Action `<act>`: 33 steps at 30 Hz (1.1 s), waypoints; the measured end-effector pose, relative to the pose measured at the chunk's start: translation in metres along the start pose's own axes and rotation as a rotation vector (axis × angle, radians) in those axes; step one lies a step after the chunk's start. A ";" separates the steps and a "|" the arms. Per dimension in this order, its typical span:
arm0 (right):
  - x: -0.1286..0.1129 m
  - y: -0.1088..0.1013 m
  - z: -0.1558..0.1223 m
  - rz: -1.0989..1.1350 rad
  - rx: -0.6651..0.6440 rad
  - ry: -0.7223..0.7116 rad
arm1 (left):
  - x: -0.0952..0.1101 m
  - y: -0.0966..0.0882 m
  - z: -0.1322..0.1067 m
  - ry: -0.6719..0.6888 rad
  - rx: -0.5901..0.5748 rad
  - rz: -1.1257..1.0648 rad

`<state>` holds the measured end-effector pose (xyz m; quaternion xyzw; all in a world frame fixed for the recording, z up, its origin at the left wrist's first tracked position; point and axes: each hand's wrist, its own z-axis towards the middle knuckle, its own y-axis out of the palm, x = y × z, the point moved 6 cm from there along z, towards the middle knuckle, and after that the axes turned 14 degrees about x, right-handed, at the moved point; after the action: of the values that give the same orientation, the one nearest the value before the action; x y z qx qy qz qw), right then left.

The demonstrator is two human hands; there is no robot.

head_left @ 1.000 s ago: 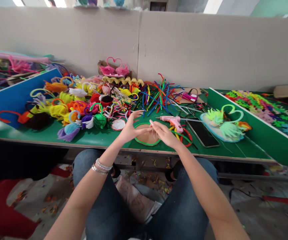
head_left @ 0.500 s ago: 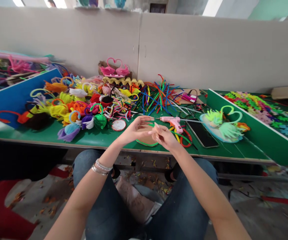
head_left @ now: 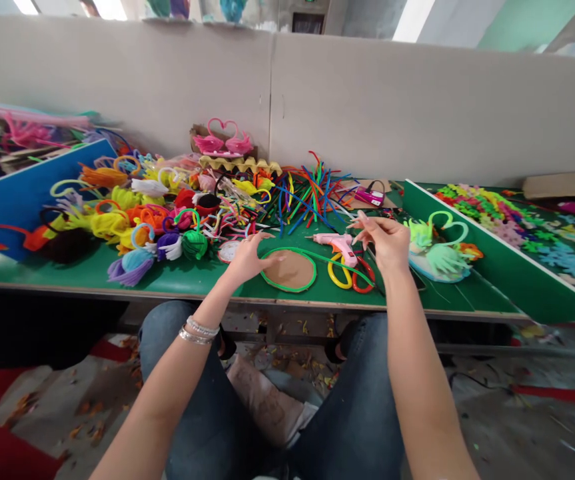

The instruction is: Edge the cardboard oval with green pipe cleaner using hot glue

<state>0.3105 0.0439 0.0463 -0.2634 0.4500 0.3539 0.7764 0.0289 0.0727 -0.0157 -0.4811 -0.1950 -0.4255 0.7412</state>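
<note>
My left hand [head_left: 248,260] is open beside the left rim of an oval cardboard piece [head_left: 287,272], thumb over it and fingers spread. A green pipe cleaner [head_left: 312,281] runs around the cardboard's edge, and its loose tail stretches right. My right hand [head_left: 384,239] is raised above the table, fingers bent but apart, with nothing visible in them. Just left of it lies a pink glue gun [head_left: 336,243]. Scissors with yellow and red handles [head_left: 340,272] sit below the gun. The phone is mostly hidden behind my right hand and wrist.
Several pipe-cleaner swans [head_left: 112,223] crowd the left side near a blue divider [head_left: 42,197]. Loose pipe cleaners [head_left: 312,193] lie at the back. A pale green swan pair [head_left: 444,250] stands right, before a green divider [head_left: 492,260]. A pink swan pair [head_left: 223,141] stands behind.
My hands, together over the cardboard before, have separated. The left moved slightly left; the right moved right and up, past the glue gun. The cardboard and scissors are now uncovered, the phone mostly covered.
</note>
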 end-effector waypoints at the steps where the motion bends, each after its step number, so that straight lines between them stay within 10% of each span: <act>1: 0.004 -0.005 0.004 -0.163 -0.013 -0.039 | -0.003 0.003 -0.001 0.008 -0.031 0.035; 6: 0.031 0.002 0.003 -0.978 -0.169 -0.063 | -0.003 0.013 -0.008 0.025 -0.105 0.186; 11: 0.043 0.029 -0.010 -1.153 -0.274 -0.086 | 0.003 0.016 -0.013 0.023 -0.124 0.221; 22: 0.024 0.011 -0.008 -1.089 -0.071 -0.086 | 0.009 0.007 -0.021 -0.070 -0.144 0.423; 28: -0.006 -0.007 -0.008 -0.787 0.234 -0.233 | 0.017 0.013 -0.028 -0.044 -0.033 0.479; 33: -0.009 -0.002 -0.012 -0.488 0.198 -0.320 | 0.023 0.011 -0.030 -0.037 0.017 0.532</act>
<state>0.3029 0.0308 0.0489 -0.2277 0.2780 0.1484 0.9213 0.0473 0.0385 -0.0193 -0.5170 -0.0786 -0.2051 0.8273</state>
